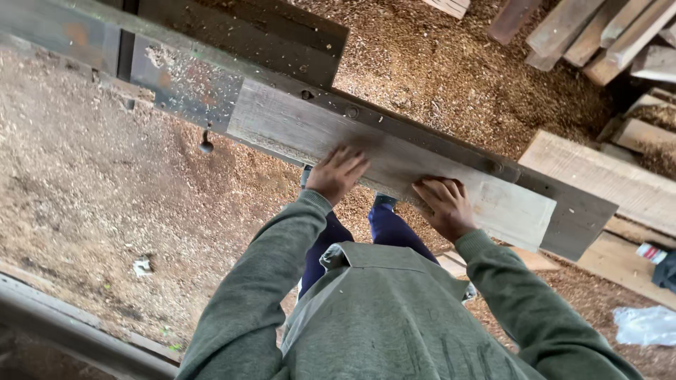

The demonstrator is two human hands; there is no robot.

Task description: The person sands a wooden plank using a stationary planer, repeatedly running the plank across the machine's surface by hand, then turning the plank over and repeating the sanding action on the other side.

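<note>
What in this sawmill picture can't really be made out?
- Left hand: motion-blurred, so its grip on the grey plank is unclear.
- Plank's underside: hidden by the plank itself.
- Machine table: far end cut off by the top-left edge.
- Feet: hidden by the person's own body.
- Stacked boards: cropped top right.

Sawdust [91,183] covers the floor. Stacked timber offcuts [598,32] lie at upper right. A thick beam [605,176] rests beside them. A white plastic bag [644,325] lies at lower right. A metal rail [77,338] crosses the lower left corner.
</note>
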